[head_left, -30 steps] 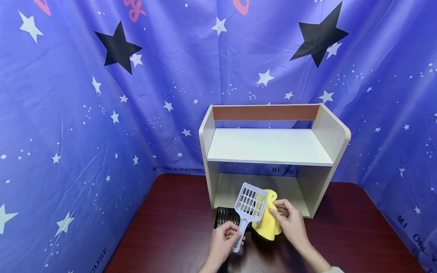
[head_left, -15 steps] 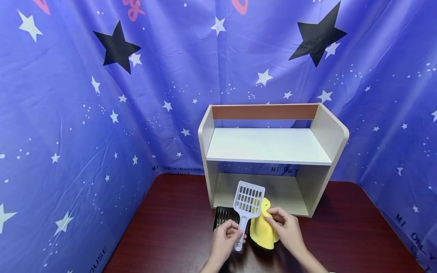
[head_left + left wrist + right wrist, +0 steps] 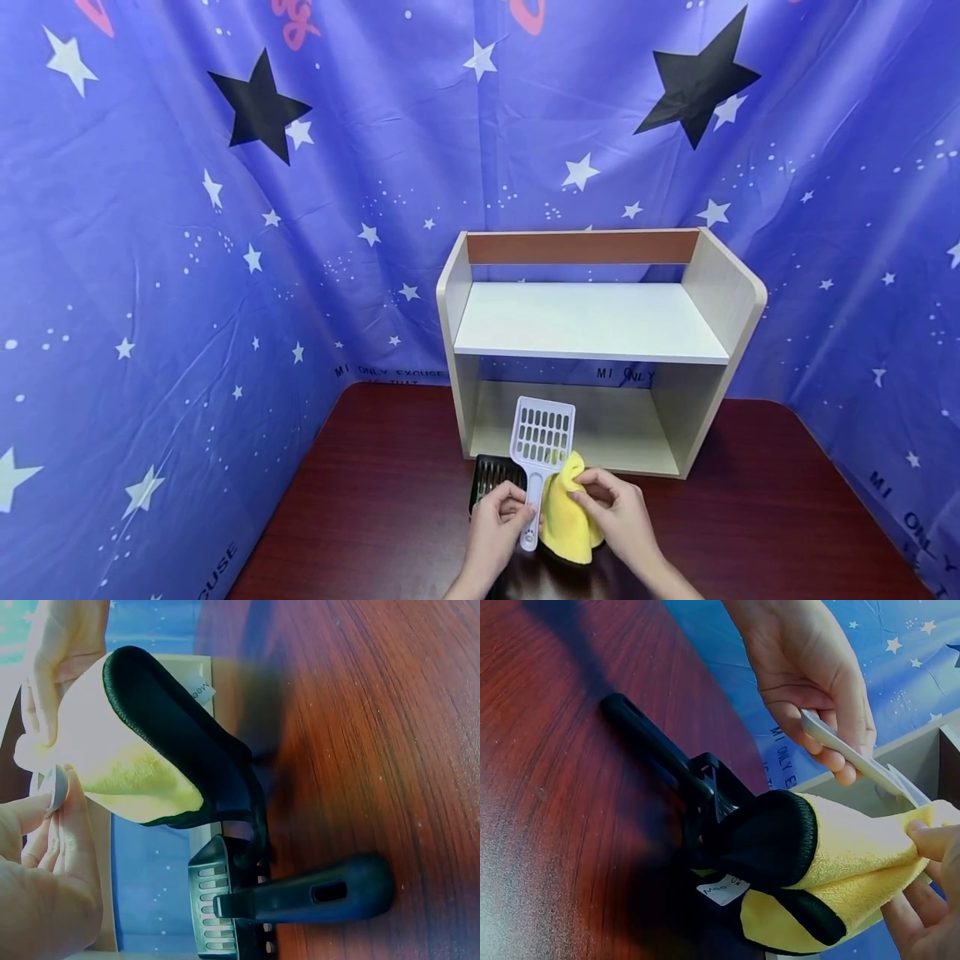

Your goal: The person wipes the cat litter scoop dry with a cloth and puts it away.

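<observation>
My left hand pinches the handle of a pale slotted litter scoop, held upright with its blade toward the shelf. My right hand grips a yellow cloth at its top, and the cloth hangs in a fold beside the scoop's neck, overlapping the blade's lower right corner. In the right wrist view, the cloth shows a black hem and a white label. Below the hands, a black slotted scoop rests on the table, its handle pointing toward the person; the cloth and left hand hide part of it.
A pale wooden two-tier shelf stands on the dark red-brown table, just beyond the hands. Blue star-patterned curtains enclose the table at the back and sides.
The right hand has moved left and toward the person with the cloth, from behind the scoop's blade to beside its handle. The pale scoop has turned a little more upright.
</observation>
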`<state>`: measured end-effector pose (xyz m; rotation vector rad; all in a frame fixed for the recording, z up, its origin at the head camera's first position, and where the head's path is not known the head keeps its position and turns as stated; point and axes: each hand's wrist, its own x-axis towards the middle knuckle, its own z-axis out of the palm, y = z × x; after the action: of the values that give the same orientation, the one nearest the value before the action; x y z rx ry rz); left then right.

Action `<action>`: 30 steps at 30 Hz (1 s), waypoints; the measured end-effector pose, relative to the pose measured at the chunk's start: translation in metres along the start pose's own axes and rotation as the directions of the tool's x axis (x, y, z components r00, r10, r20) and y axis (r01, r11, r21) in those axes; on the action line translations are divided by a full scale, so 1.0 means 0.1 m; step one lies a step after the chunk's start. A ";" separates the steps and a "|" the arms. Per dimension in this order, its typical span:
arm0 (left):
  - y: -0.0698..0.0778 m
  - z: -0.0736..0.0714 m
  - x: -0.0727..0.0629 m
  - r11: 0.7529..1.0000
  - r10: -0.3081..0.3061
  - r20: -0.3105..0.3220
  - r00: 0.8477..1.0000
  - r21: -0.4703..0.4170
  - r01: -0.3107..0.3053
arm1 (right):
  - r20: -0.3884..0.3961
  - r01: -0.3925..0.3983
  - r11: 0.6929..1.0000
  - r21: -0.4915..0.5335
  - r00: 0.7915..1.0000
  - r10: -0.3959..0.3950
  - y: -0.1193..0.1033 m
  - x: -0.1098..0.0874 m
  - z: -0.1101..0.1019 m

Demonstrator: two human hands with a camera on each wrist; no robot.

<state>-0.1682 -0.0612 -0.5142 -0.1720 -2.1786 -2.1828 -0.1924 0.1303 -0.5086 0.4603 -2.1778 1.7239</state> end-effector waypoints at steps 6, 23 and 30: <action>0.00 0.03 -0.01 0.998 -0.018 0.024 1.000 -0.061 0.020 | 0.063 0.067 0.998 -0.016 0.996 -0.066 -0.01 -0.01 0.03; 0.06 -0.04 -0.03 0.999 0.006 -0.013 1.000 -0.037 -0.006 | -0.035 -0.012 0.993 -0.116 0.999 0.008 -0.19 0.23 -0.30; 0.07 -0.01 -0.08 1.000 0.016 0.023 1.000 -0.014 -0.015 | -0.113 0.017 0.987 -0.162 0.993 -0.035 -0.21 0.47 -0.41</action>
<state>-0.1600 -0.0625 -0.5079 -0.2152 -2.1669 -2.1997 -0.2225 0.1637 -0.4604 0.3377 -2.1958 1.5072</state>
